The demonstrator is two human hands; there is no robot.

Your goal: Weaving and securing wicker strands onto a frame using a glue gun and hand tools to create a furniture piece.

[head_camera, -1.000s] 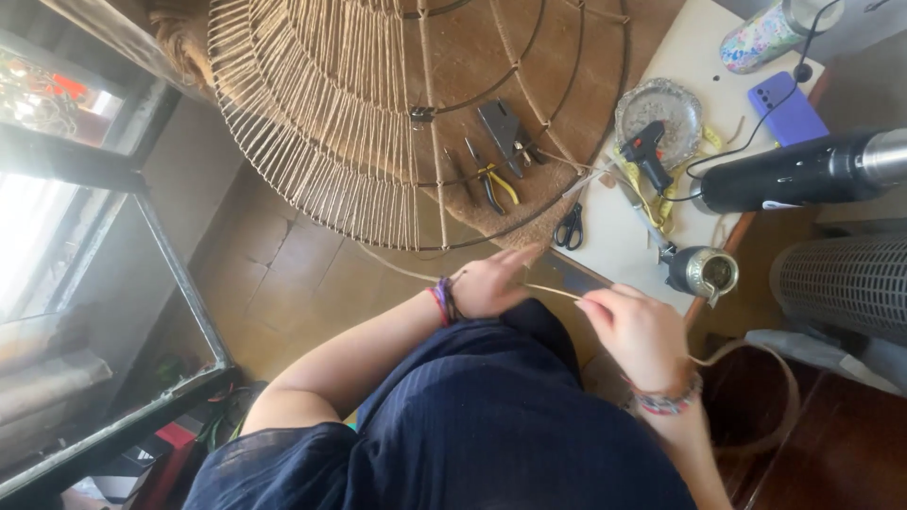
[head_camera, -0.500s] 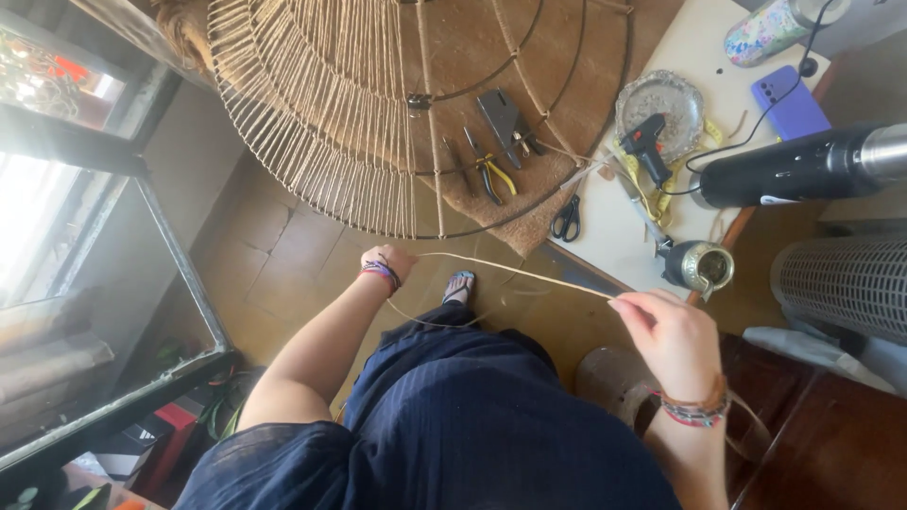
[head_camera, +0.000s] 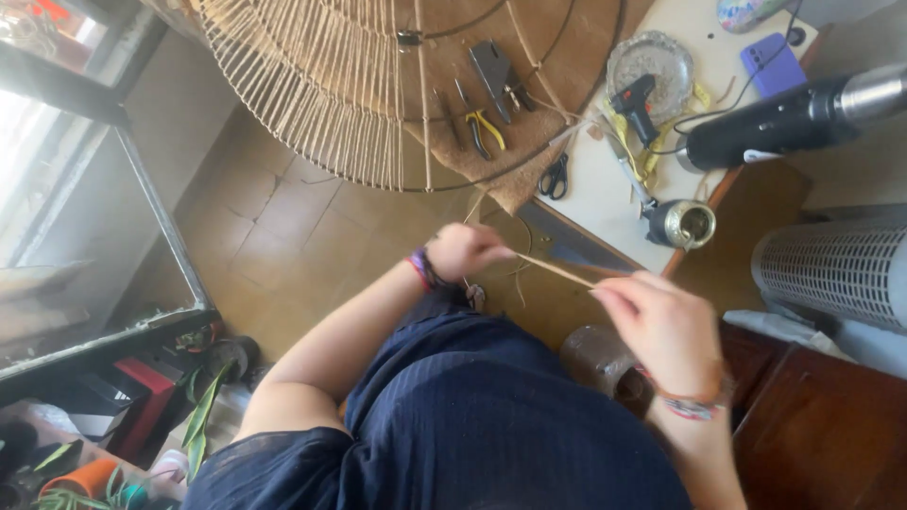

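Observation:
A thin tan rattan strand (head_camera: 556, 269) runs taut between my two hands above my lap. My left hand (head_camera: 465, 250) pinches its left end, with a beaded bracelet on the wrist. At the other end my right hand (head_camera: 661, 326) grips it, fingers closed. I wear a dark blue garment (head_camera: 472, 425). Above the hands hangs a large round wire frame partly woven with rattan strips (head_camera: 331, 94).
A white table (head_camera: 605, 194) holds scissors (head_camera: 555, 177), pliers (head_camera: 482, 127), a black glue gun (head_camera: 631, 99), a glass dish (head_camera: 652, 61), a metal cup (head_camera: 688, 225), a purple phone (head_camera: 773, 64) and a black heat gun (head_camera: 784, 118). A ribbed heater (head_camera: 831, 274) stands at right, a glass cabinet (head_camera: 85, 189) at left.
My left hand has moved right, closer to my right hand, so the strand between them is shorter. My right hand rose slightly.

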